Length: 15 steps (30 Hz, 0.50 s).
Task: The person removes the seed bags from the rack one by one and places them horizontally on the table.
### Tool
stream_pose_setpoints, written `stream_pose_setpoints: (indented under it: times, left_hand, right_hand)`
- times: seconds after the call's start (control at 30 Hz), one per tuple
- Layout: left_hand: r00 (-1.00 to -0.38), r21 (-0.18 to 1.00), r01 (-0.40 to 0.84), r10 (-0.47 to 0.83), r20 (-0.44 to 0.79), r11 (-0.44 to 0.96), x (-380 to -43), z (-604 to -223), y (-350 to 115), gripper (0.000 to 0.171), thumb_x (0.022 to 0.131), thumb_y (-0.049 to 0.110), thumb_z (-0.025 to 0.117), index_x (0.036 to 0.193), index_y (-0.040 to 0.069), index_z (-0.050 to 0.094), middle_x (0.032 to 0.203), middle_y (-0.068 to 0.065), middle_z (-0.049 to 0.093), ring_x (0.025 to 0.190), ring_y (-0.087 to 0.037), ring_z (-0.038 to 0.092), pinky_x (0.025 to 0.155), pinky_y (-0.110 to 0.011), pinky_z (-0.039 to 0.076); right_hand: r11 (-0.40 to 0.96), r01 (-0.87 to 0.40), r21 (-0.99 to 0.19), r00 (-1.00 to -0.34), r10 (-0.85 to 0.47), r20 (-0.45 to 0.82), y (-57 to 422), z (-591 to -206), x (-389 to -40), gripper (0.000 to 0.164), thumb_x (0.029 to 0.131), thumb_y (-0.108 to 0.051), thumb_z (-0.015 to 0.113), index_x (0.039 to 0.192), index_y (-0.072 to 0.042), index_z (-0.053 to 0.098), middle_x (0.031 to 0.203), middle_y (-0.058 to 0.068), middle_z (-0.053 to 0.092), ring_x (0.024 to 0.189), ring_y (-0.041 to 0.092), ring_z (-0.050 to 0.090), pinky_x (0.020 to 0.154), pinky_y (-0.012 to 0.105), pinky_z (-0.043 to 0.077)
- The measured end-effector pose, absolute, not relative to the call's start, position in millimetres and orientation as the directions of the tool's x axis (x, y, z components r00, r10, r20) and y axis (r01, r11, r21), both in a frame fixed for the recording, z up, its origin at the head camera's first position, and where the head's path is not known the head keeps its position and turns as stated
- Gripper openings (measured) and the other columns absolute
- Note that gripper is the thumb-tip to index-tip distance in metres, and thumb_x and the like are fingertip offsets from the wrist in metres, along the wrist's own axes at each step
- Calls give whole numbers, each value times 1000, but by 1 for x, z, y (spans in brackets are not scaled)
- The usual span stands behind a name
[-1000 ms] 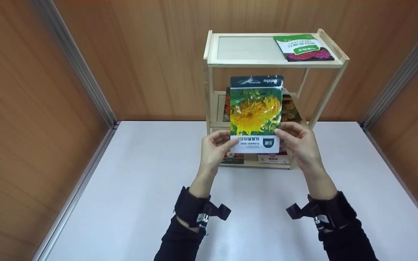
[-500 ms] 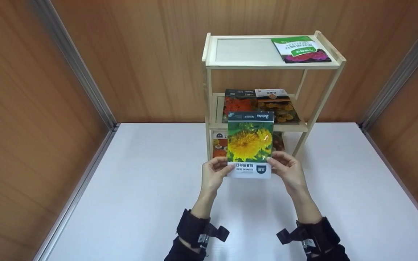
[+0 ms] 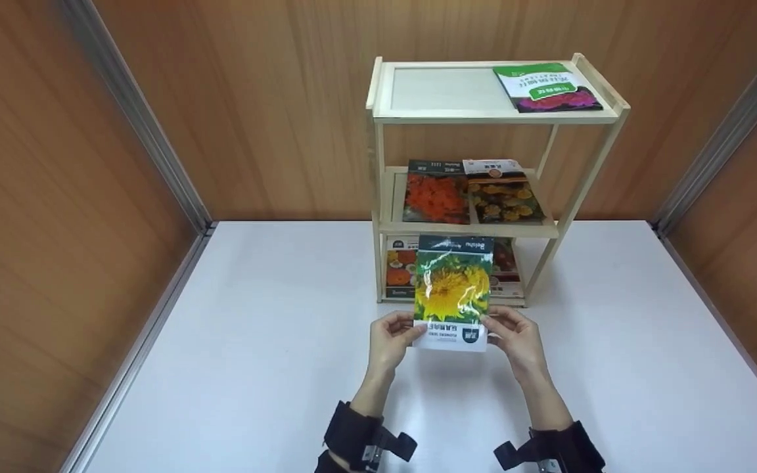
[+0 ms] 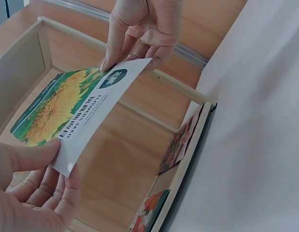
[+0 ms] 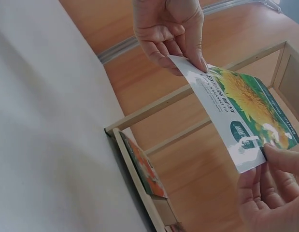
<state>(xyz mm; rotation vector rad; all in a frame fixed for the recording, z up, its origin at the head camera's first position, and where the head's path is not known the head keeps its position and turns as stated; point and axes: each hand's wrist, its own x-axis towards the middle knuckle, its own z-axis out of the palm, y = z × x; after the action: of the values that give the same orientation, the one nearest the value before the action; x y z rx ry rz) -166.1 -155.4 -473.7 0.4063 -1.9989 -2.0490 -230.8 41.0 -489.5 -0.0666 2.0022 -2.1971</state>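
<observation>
Both hands hold one flower seed packet (image 3: 452, 289) with a large yellow bloom and a white band along its near edge. My left hand (image 3: 389, 340) pinches the left side of that band between thumb and fingers. On the opposite side, the right hand (image 3: 515, 338) pinches the packet the same way. In the head view the packet covers part of the bottom shelf behind it. The left wrist view shows the left thumb (image 4: 35, 154) lying over the packet's white corner. Light glints off the packet's glossy face in the right wrist view.
A wooden three-tier rack (image 3: 470, 230) stands at the back of the white table (image 3: 273, 341). A green-and-pink packet (image 3: 549, 89) lies on top. The middle tier bears a red-flower packet (image 3: 437, 197) and an orange-flower packet (image 3: 504, 196). More packets (image 3: 401, 269) lie on the bottom tier.
Both hands have drawn the yellow-flower packet down and toward the person, from in front of the middle tier to in front of the bottom tier. The middle-tier packets have come into view.
</observation>
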Motion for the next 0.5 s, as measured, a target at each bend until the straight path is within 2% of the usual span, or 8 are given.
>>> stream_pose_setpoints:
  times: [0.13,0.2,0.27,0.4,0.5]
  left_hand:
    - [-928,998,-44,-368,-54,-36,-161,-479,-155,19,72,-2,68,90,-7,62,77,-11,64,65,-14,59,57,-28,51]
    - [-927,998,-54,-368,-63,-35,-155,-473,-153,19,73,-4,66,91,-9,61,77,-13,64,65,-15,59,58,-29,51]
    - [-926,998,-56,-371,-66,-36,-151,-470,-152,19,73,-4,65,91,-9,61,78,-13,63,65,-15,58,58,-29,51]
    - [-924,996,-54,-376,-74,-64,-152,-483,-152,22,73,0,67,94,-7,62,78,-10,63,66,-13,58,57,-27,50]
    - [-924,992,-50,-372,-90,-115,-155,-496,-151,32,74,8,69,101,-6,60,83,-9,64,69,-14,59,59,-27,51]
  right_hand:
    - [-101,59,-993,-986,-163,-42,43,-510,-229,28,78,-14,67,102,-1,61,89,13,64,76,23,61,65,32,51]
    - [-96,83,-992,-986,-152,-67,42,-510,-225,26,79,-12,66,102,0,60,87,12,64,74,22,62,63,31,51]
    - [-38,143,-989,-985,-106,-138,37,-490,-212,27,79,-10,66,102,4,58,87,13,64,74,22,62,65,32,51]
    - [-48,200,-979,-977,-82,-195,34,-489,-206,25,80,-7,65,101,3,58,85,10,65,72,20,61,64,30,51]
    - [-63,211,-975,-976,-68,-207,35,-494,-206,27,79,-11,66,102,1,58,87,9,65,74,20,61,65,29,51]
